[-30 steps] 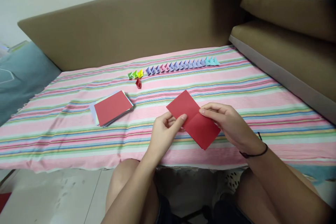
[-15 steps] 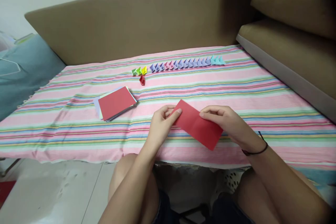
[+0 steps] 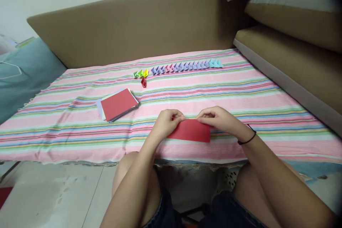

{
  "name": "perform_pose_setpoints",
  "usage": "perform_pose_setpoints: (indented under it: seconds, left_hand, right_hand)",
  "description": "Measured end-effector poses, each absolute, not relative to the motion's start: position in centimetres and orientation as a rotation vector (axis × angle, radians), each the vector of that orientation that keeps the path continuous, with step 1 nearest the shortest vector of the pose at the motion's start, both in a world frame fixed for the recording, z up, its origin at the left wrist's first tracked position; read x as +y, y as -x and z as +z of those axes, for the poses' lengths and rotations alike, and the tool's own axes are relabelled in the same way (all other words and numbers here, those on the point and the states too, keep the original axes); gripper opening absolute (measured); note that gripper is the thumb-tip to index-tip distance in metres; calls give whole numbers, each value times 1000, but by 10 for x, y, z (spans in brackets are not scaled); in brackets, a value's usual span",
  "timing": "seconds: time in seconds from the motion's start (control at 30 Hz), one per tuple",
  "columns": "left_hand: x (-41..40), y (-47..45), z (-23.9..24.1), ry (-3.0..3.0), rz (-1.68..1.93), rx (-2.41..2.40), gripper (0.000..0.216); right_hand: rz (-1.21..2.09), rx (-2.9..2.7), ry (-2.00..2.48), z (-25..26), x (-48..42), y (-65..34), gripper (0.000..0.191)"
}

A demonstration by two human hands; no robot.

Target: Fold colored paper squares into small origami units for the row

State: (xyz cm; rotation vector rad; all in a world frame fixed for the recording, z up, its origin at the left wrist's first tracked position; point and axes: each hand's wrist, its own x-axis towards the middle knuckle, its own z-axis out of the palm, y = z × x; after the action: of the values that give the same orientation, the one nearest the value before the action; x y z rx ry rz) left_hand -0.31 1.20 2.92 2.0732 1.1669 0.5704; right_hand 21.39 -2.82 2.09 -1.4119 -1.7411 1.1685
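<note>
A red sheet of paper (image 3: 191, 130), a long narrow rectangle, lies nearly level between my hands, low over or on the striped cloth (image 3: 80, 142). My left hand (image 3: 169, 123) pinches its top edge at the left, thumb and fingers together. At the right of the same edge, my right hand (image 3: 213, 117) pinches it with thumb and forefinger; a dark cord bracelet is on that wrist. The paper's left end is partly hidden by my left hand. Whether the sheet is folded double I cannot tell.
Left of my hands lies a stack of coloured paper (image 3: 119, 105), red on top. Farther back stands a row of small folded paper pieces (image 3: 187, 67) in purple, pink and light blue. Green and yellow pieces (image 3: 140, 73) and a red one (image 3: 143, 82) sit left. Cushions (image 3: 288, 57) rise at right.
The red paper has turned from a slant to nearly level and come lower. My right hand has moved left, closer to my left hand. Both still grip the paper.
</note>
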Motion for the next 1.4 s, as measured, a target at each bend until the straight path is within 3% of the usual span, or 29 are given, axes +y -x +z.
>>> perform_pose_setpoints:
  seconds: [0.2, 0.3, 0.37, 0.63, 1.1, 1.4]
  left_hand:
    - [26, 20, 23, -2140, 614, 1409, 18]
    - [27, 16, 15, -2227, 666, 1482, 15]
    - [22, 10, 9, -2322, 696, 1449, 25]
    - [-7, 11, -16, -2552, 520, 1057, 40]
    - [-4, 79, -13, -2576, 257, 1284, 49]
    - [8, 84, 5, -2501, 254, 1379, 32]
  right_hand:
    - [509, -1624, 1705, 12, -21, -250, 18]
    - [354, -1613, 1651, 10, -21, -234, 23]
    - [313, -1695, 1557, 7, -23, -212, 30]
    - [345, -2091, 1306, -35, -33, -153, 45]
    - [491, -2151, 1451, -34, -42, -210, 37]
    - [568, -2173, 1451, -31, -37, -214, 39]
